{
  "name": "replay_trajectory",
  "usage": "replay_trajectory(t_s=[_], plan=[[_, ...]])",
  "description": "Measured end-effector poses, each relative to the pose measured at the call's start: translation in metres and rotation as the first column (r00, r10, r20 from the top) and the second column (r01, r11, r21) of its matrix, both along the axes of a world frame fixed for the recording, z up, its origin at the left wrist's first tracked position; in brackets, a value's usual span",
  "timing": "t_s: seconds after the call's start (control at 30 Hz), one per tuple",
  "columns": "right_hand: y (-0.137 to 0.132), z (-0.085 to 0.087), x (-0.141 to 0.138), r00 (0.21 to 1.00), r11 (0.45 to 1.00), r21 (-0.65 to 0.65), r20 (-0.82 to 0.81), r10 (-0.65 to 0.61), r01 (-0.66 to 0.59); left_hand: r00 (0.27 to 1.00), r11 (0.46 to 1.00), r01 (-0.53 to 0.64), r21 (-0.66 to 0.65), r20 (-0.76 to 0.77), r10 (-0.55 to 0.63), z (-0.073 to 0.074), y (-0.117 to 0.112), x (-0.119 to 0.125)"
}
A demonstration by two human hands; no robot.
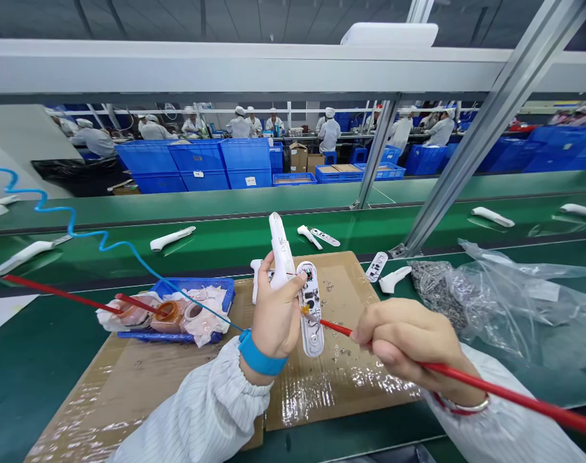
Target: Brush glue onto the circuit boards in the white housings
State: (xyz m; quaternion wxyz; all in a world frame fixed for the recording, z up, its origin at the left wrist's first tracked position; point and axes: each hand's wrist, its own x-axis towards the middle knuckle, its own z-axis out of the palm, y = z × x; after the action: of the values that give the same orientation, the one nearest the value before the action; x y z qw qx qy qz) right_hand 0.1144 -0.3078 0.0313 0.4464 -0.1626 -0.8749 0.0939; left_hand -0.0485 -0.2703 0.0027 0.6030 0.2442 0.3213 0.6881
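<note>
Cardboard (pixel 341 399), white housing (pixel 280 251) clenched in left hand (pixel 273 308), red rod (pixel 490 386) pinched by right hand (pixel 408 341)

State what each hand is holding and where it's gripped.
The left hand grips a white plastic housing around its middle; the right hand pinches a slender red tool along its shaft.

The left hand (pixel 273 308) grips a white plastic handheld housing (pixel 280 252), upright, with its narrow end toward 12 o'clock. Against its 3 o'clock side stands an open white oblong shell (pixel 311 337) carrying an exposed circuit board (pixel 309 297) with dark components. The right hand (pixel 403 341) holds a red rod (pixel 490 386), which runs in from 4 o'clock, its orange-tinted tip at the shell's left edge.
</note>
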Motion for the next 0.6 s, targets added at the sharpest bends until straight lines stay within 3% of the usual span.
replay_trajectory(t_s=[0.1, 0.17, 0.23, 0.3, 0.37, 0.4, 0.43, 0.47, 0.6], plan=[[0.011, -0.01, 0.001, 0.991, 0.984, -0.138, -0.093, 0.096, -0.108, 1.0, 1.0, 0.017, -0.004, -0.006, -0.017, -0.002, 0.003, 0.002], [0.016, -0.01, 0.011, 0.952, 0.971, -0.186, -0.293, 0.093, -0.152, 1.0, 1.0, 0.027, -0.009, -0.005, -0.027, -0.002, 0.007, -0.001], [0.022, -0.001, 0.028, 0.83, 0.981, -0.159, -0.558, 0.004, -0.112, 1.0, 1.0, 0.022, -0.015, 0.0, -0.022, -0.001, 0.012, -0.009], [0.034, 0.013, 0.046, 0.718, 0.99, -0.133, -0.683, -0.131, 0.053, 1.0, 1.0, 0.006, -0.028, -0.004, -0.007, 0.0, 0.018, -0.019], [0.055, 0.023, 0.06, 0.772, 0.918, -0.243, -0.498, -0.395, 0.314, 1.0, 0.999, 0.006, -0.051, -0.016, -0.007, -0.001, 0.022, -0.029], [0.069, 0.023, 0.062, 0.79, 0.825, -0.323, -0.272, -0.55, 0.464, 1.0, 0.998, 0.011, -0.063, -0.023, -0.012, -0.001, 0.024, -0.034], [0.084, 0.019, 0.061, 0.752, 0.681, -0.374, 0.071, -0.656, 0.629, 0.999, 0.997, 0.025, -0.075, -0.029, -0.027, -0.002, 0.024, -0.037], [0.1, 0.01, 0.058, 0.738, 0.626, -0.399, 0.273, -0.617, 0.67, 0.998, 0.995, 0.047, -0.085, -0.035, -0.05, -0.003, 0.023, -0.04], [0.151, -0.049, 0.026, 0.684, 0.603, -0.39, 0.614, -0.393, 0.696, 0.981, 0.972, 0.18, -0.148, -0.039, -0.188, -0.007, 0.012, -0.046]])
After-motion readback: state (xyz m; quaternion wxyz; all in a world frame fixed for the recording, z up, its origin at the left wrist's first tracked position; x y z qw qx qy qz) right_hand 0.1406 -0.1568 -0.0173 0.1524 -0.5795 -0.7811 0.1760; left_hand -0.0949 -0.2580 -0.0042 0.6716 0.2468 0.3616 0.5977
